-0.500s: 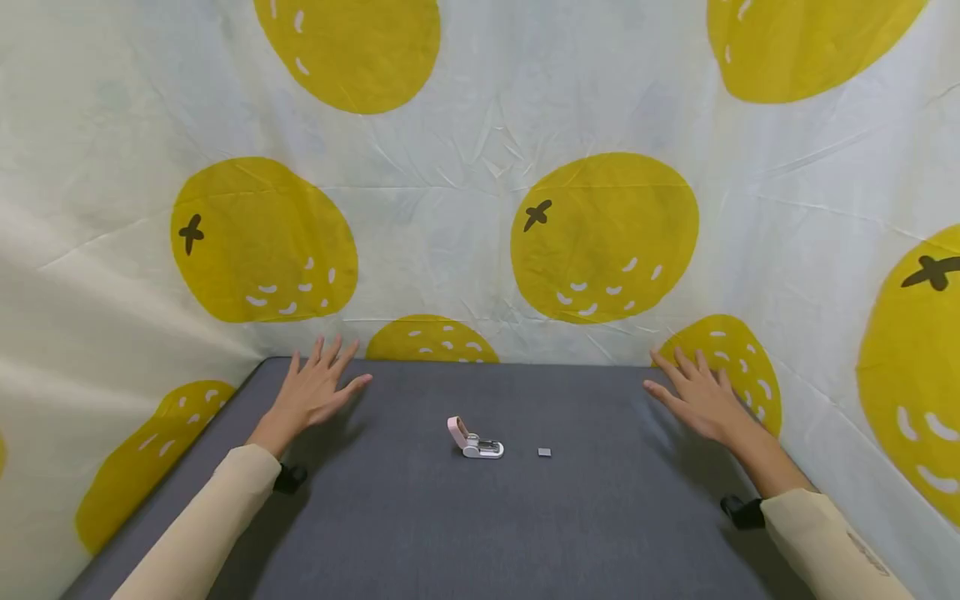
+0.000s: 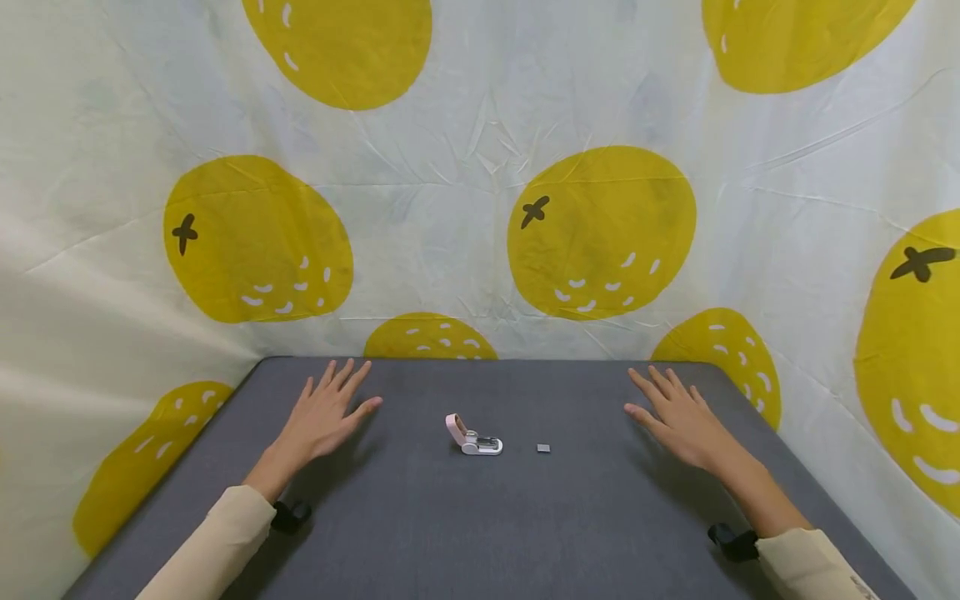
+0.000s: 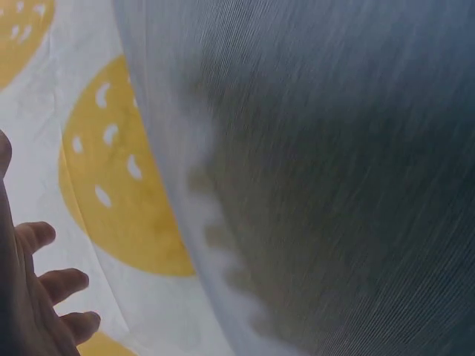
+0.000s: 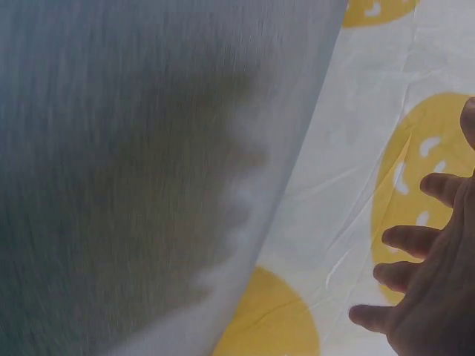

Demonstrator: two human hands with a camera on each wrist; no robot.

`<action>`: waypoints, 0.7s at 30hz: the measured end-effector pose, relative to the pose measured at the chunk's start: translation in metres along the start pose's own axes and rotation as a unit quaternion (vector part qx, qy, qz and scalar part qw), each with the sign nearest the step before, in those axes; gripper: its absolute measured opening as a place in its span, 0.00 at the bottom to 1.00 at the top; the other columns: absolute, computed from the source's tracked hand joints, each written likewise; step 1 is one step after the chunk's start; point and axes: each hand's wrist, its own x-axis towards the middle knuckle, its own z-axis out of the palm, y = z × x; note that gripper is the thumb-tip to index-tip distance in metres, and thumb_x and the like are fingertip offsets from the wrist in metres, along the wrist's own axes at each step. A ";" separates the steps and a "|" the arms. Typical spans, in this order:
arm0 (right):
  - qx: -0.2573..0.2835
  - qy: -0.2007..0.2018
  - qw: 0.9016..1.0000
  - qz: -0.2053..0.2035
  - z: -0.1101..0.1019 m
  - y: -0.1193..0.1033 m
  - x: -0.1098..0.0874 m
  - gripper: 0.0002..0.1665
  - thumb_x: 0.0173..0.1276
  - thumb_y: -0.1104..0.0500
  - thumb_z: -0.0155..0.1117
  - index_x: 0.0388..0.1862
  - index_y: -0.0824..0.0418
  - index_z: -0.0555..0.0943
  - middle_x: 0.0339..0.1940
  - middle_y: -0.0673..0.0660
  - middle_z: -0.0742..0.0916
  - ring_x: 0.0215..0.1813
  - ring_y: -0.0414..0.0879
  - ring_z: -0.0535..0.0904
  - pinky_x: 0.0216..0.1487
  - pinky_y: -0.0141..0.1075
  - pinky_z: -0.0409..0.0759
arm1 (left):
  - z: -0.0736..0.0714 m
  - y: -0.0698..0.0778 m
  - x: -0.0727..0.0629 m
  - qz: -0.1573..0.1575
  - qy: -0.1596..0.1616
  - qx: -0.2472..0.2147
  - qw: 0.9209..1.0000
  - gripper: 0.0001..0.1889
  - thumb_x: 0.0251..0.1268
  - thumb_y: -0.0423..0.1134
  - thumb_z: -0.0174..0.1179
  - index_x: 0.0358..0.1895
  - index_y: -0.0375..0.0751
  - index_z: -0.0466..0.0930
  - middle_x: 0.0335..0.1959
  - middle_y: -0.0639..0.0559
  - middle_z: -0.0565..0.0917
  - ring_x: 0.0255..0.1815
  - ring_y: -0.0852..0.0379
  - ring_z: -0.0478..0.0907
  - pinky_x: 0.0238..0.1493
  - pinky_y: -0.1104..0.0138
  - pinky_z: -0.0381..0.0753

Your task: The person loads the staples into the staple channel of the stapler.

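Note:
A small pink-and-white stapler (image 2: 480,446) lies on the dark grey table with its top arm raised. To its right is a small grey block (image 2: 543,448) that looks like a strip of staples. My left hand (image 2: 322,423) hovers over the table's left side, palm down, fingers spread and holding nothing. Over the right side hovers my right hand (image 2: 686,427), likewise spread and holding nothing. Both stay well apart from the stapler. Spread fingers (image 3: 65,284) show at the edge of the left wrist view, and fingers (image 4: 410,239) show in the right wrist view.
The dark grey table (image 2: 480,533) ends at a white curtain (image 2: 442,242) printed with yellow fruit, which also runs along both sides. Each wrist carries a black strap-on device, the left one (image 2: 291,517) and the right one (image 2: 733,542).
Both hands have moved inward and slightly nearer to me, the right one more clearly. The stapler and the grey block stay in place; the head view has shifted a little.

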 end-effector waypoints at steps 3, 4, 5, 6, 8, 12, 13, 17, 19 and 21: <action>0.008 -0.007 1.000 -0.006 0.006 -0.011 -0.001 0.44 0.81 0.37 0.50 0.85 0.57 0.55 0.84 0.74 0.57 0.82 0.77 0.49 0.72 0.76 0.50 | 0.006 0.011 -0.006 0.010 0.004 -0.018 1.000 0.42 0.76 0.70 0.45 0.85 0.55 0.51 0.85 0.40 0.55 0.85 0.32 0.45 0.76 0.30 0.46; 0.010 -0.009 1.000 -0.009 0.008 -0.014 -0.002 0.44 0.82 0.37 0.50 0.85 0.58 0.55 0.83 0.73 0.59 0.82 0.76 0.51 0.71 0.75 0.53 | 0.007 0.015 -0.007 0.013 0.007 -0.024 1.000 0.42 0.76 0.70 0.46 0.84 0.54 0.53 0.84 0.40 0.57 0.85 0.32 0.47 0.76 0.30 0.48; 0.015 -0.009 1.000 -0.013 0.010 -0.018 -0.002 0.44 0.81 0.37 0.50 0.85 0.59 0.56 0.83 0.72 0.60 0.81 0.75 0.54 0.71 0.74 0.56 | 0.009 0.019 -0.008 0.016 0.009 -0.032 0.999 0.42 0.76 0.70 0.46 0.84 0.53 0.54 0.84 0.40 0.58 0.84 0.32 0.49 0.76 0.31 0.50; 0.020 -0.010 1.000 -0.016 0.013 -0.022 -0.002 0.44 0.81 0.37 0.50 0.85 0.59 0.57 0.82 0.72 0.62 0.80 0.74 0.57 0.70 0.73 0.59 | 0.010 0.024 -0.009 0.018 0.010 -0.040 0.999 0.42 0.76 0.69 0.47 0.84 0.52 0.54 0.83 0.40 0.59 0.84 0.32 0.50 0.76 0.31 0.52; 0.030 -0.011 0.999 -0.024 0.018 -0.030 -0.001 0.43 0.81 0.37 0.51 0.84 0.59 0.59 0.80 0.71 0.67 0.78 0.72 0.63 0.69 0.71 0.64 | 0.013 0.034 -0.010 0.016 0.007 -0.057 0.998 0.42 0.75 0.70 0.48 0.84 0.53 0.55 0.83 0.41 0.61 0.84 0.34 0.53 0.74 0.31 0.56; 0.056 -0.019 0.997 -0.040 0.029 -0.045 0.003 0.41 0.81 0.38 0.53 0.81 0.60 0.64 0.75 0.68 0.75 0.71 0.66 0.75 0.65 0.66 0.72 | 0.019 0.054 -0.008 0.000 -0.018 -0.102 0.995 0.44 0.71 0.74 0.49 0.84 0.56 0.55 0.82 0.44 0.63 0.83 0.37 0.58 0.71 0.31 0.61; 0.061 -0.022 0.997 -0.046 0.032 -0.047 0.004 0.41 0.80 0.38 0.54 0.80 0.61 0.65 0.74 0.67 0.76 0.69 0.65 0.77 0.63 0.64 0.74 | 0.021 0.058 -0.008 -0.002 -0.026 -0.116 0.993 0.45 0.70 0.74 0.50 0.83 0.56 0.56 0.82 0.45 0.63 0.82 0.38 0.59 0.71 0.31 0.62; 0.078 -0.038 0.994 -0.074 0.044 -0.058 0.012 0.37 0.78 0.41 0.60 0.76 0.63 0.71 0.66 0.65 0.82 0.61 0.59 0.83 0.56 0.55 0.82 | 0.031 0.075 -0.005 -0.001 -0.045 -0.185 0.982 0.44 0.69 0.67 0.60 0.82 0.52 0.58 0.79 0.44 0.69 0.77 0.39 0.69 0.72 0.37 0.67; 0.080 -0.045 0.992 -0.091 0.050 -0.063 0.017 0.35 0.77 0.45 0.64 0.73 0.64 0.74 0.62 0.65 0.84 0.57 0.58 0.85 0.53 0.50 0.84 | 0.036 0.083 -0.003 0.000 -0.048 -0.235 0.971 0.43 0.68 0.60 0.66 0.81 0.49 0.61 0.75 0.40 0.74 0.72 0.39 0.75 0.69 0.42 0.73; 0.076 -0.050 0.990 -0.107 0.056 -0.067 0.023 0.31 0.75 0.48 0.67 0.68 0.66 0.77 0.57 0.64 0.87 0.53 0.56 0.87 0.51 0.48 0.85 | 0.040 0.091 -0.001 -0.003 -0.050 -0.285 0.957 0.42 0.65 0.54 0.71 0.79 0.46 0.64 0.70 0.38 0.78 0.66 0.38 0.80 0.64 0.45 0.79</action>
